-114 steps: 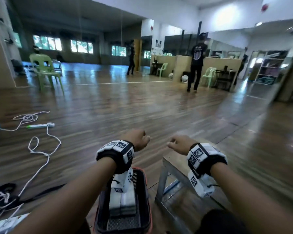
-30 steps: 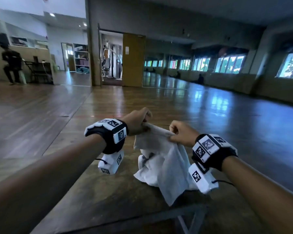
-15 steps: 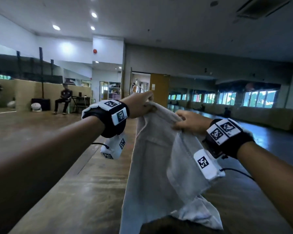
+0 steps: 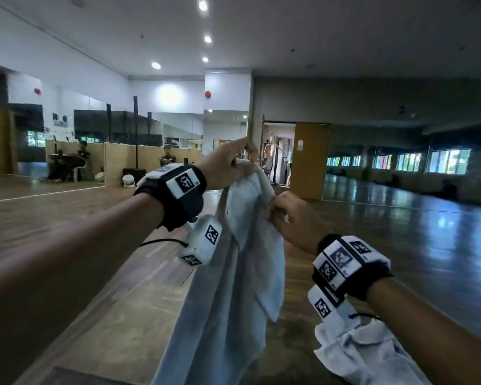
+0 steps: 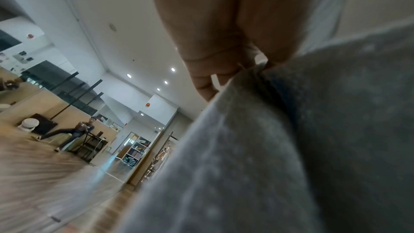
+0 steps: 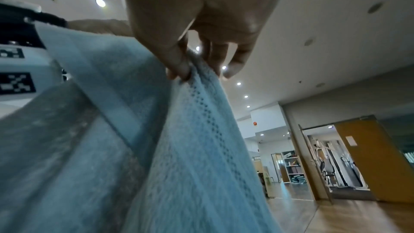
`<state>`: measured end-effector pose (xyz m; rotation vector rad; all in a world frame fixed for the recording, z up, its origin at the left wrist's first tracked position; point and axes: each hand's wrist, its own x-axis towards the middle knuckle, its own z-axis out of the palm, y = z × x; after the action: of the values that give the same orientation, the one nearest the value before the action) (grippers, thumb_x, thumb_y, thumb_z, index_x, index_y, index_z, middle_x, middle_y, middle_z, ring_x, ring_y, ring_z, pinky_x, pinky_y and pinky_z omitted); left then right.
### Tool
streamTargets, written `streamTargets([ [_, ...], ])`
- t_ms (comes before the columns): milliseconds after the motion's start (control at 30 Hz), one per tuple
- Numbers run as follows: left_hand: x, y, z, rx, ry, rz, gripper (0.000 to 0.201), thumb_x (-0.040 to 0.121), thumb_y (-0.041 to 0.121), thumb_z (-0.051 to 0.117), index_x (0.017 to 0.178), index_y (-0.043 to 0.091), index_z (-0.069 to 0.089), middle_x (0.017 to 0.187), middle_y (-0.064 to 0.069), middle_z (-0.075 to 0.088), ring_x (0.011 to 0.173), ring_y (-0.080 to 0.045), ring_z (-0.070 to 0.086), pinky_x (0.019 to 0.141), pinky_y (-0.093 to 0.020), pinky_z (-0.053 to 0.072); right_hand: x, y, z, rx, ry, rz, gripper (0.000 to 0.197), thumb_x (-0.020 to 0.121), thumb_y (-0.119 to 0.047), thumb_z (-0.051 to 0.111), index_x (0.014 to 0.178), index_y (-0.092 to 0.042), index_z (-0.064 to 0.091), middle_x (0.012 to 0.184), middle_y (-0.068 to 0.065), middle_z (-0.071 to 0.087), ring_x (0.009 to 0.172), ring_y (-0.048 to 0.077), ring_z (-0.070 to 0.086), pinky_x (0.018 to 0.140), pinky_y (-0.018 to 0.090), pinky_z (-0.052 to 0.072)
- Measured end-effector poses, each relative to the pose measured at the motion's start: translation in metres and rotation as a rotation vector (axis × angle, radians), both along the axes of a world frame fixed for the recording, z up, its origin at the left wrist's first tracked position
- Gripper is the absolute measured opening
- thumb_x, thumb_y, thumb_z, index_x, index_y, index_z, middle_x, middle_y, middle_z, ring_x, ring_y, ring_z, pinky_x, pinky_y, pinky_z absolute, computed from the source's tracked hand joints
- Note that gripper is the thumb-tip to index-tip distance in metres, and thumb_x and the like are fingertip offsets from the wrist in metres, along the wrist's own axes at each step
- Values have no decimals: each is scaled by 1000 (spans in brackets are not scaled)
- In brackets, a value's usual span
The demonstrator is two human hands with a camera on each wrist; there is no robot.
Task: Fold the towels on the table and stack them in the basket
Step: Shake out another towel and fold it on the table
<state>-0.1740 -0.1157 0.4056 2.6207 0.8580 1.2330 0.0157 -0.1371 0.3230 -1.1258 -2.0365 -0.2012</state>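
1. Two hands are holding one pale towel (image 4: 233,287) up in the air above the wooden table (image 4: 117,315).
2. Left hand (image 4: 225,168) is pinching the towel's top corner.
3. Right hand (image 4: 289,215) is gripping its edge, just below the left.

You have one pale grey-white terry towel (image 4: 233,287) up in the air, both hands on it: left hand (image 4: 225,165) and right hand (image 4: 292,218), so two. Two black wrist bands with square marker tags (image 4: 182,190). Two seated people (image 4: 79,159) at the back wall. Two red round wall alarms (image 4: 208,94). One orange wooden door (image 4: 308,159).
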Motion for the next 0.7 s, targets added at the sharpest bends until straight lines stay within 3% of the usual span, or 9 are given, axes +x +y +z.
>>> streamTargets([
  [33,-1,3,-2,-27,-4,-8,9,91,11,53,98,14,51,86,12,53,71,1,52,54,-8,48,-3,6,-9,24,-19,-50,10,81,-15,58,86,-20,65,98,5,55,88,20,55,76,36,46],
  [133,-4,10,-6,-129,-54,-12,7,93,13,50,96,18,54,94,16,52,80,-3,55,59,-13,54,-12,13,-30,95,-60,-226,39,73,-49,59,103,-24,66,127,8,45,118,27,40,98,42,36],
  [300,-7,21,-9,-174,-148,29,7,93,16,52,94,17,58,107,3,58,86,-5,55,69,-17,51,-19,11,-48,184,-35,-161,65,58,-74,59,103,-27,64,117,2,46,111,16,35,94,33,29],
  [400,-8,27,-15,-235,-164,43,16,93,17,51,103,8,59,100,8,57,87,-4,54,73,-22,53,-25,13,-49,231,-6,-142,56,63,-69,60,97,-24,66,103,-3,57,101,16,47,85,27,25],
  [533,-12,32,-26,-216,-74,74,16,94,15,50,102,5,59,104,-2,59,92,-12,55,77,-20,50,-28,20,-43,236,163,-32,26,78,-44,57,85,-21,68,87,-6,68,85,19,62,77,51,47],
  [600,-13,34,-36,-150,92,190,21,94,17,48,104,3,60,105,-9,62,91,-18,58,71,-17,45,-26,20,-37,141,296,-13,18,80,-35,60,83,-19,67,82,-5,70,78,15,65,74,49,51],
  [700,-13,33,-56,-201,101,227,39,96,34,42,105,2,61,94,-16,62,82,-24,57,69,-26,44,-20,25,-30,-37,315,-71,8,84,-24,63,83,-18,66,80,-2,71,76,14,65,76,43,54],
])
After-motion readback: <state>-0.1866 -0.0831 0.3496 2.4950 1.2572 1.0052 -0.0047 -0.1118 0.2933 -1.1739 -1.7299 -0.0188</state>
